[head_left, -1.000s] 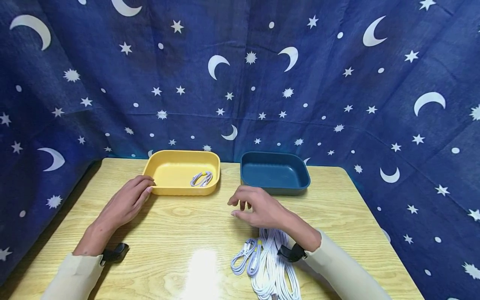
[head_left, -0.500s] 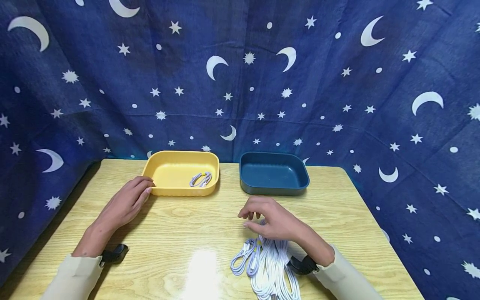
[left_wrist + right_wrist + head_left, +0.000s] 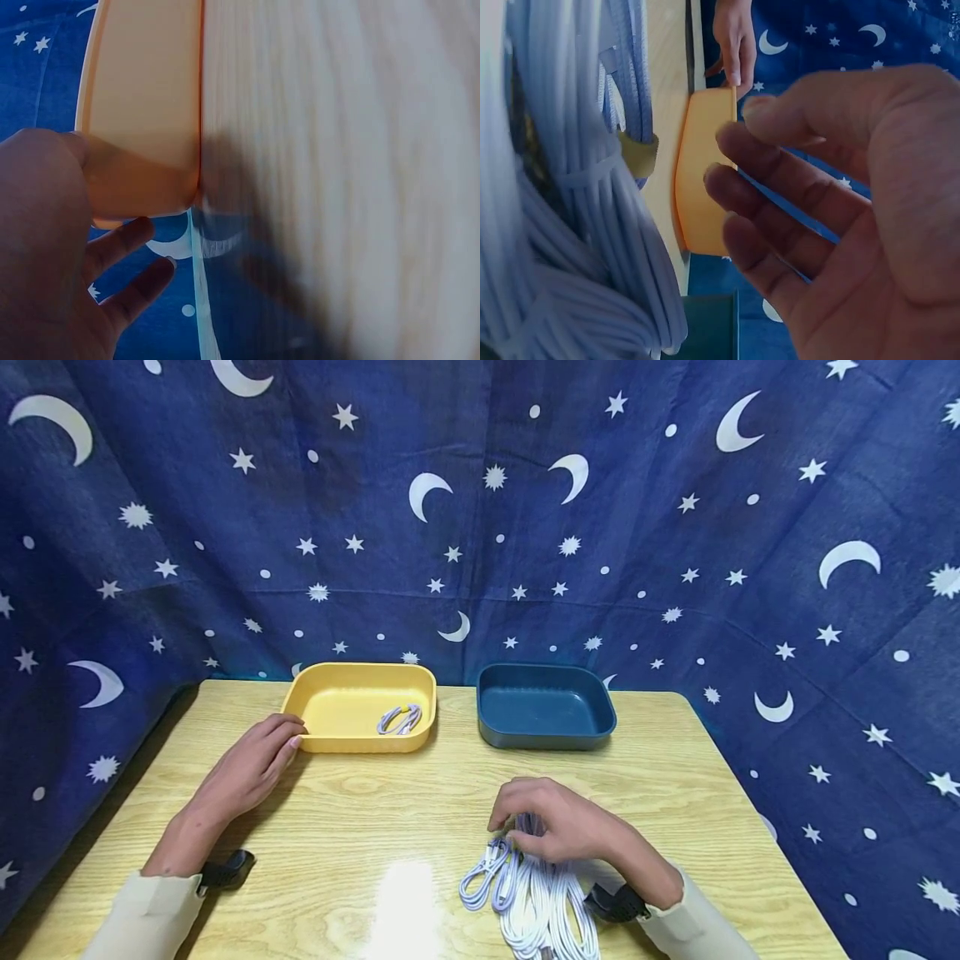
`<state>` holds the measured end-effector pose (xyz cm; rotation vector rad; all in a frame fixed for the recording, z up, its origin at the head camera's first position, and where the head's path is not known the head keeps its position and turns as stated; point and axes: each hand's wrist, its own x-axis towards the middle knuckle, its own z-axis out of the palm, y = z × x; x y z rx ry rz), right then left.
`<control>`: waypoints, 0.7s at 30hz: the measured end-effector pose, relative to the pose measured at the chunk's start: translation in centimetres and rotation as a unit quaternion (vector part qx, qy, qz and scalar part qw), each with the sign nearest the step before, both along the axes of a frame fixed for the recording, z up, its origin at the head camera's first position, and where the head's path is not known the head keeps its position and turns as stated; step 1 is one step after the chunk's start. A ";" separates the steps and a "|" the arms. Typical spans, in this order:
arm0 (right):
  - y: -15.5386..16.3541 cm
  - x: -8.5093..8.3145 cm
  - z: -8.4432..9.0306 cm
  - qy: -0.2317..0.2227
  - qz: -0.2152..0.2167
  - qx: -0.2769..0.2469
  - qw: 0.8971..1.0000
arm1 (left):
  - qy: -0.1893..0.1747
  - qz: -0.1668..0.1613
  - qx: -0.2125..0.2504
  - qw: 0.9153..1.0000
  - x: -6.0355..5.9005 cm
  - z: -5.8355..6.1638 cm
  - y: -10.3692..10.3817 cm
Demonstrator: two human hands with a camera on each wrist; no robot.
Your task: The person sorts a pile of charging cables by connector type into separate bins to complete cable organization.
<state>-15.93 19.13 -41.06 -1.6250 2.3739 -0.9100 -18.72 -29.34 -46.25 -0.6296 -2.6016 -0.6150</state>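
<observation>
My left hand [image 3: 247,768] holds the near left corner of a yellow tray [image 3: 367,744], with fingers over the rim and thumb outside. Inside that tray lies a lilac cable coil [image 3: 411,721] with a yellow tie. Over a pile of coiled white cables [image 3: 534,906] hovers my right hand [image 3: 562,821], its fingers loosely bent and spread from the thumb. Nothing sits between those fingers in the right wrist view, where the white cables [image 3: 577,112] stand beside the hand. At the pile's left are lilac cable coils [image 3: 506,891], one with a yellow tie [image 3: 637,155].
A dark blue tray [image 3: 547,742] stands to the right of the yellow one at the back of the wooden table [image 3: 360,827]. Behind them hangs a blue cloth [image 3: 480,577] with moons and stars, reaching round both sides.
My right hand has come back from near the blue tray, moving right and toward me, and is now over the cable pile. My left hand stays at the yellow tray.
</observation>
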 end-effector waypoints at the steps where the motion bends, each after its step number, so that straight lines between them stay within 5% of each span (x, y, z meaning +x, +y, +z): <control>1: 0.1 0.1 0.0 0.001 0.006 0.005 1.000 | 0.002 0.000 -0.002 1.000 0.0 0.0 0.0; 21: 0.6 0.8 -1.1 0.018 0.058 0.076 0.995 | -0.002 0.000 0.005 1.000 0.0 0.1 0.0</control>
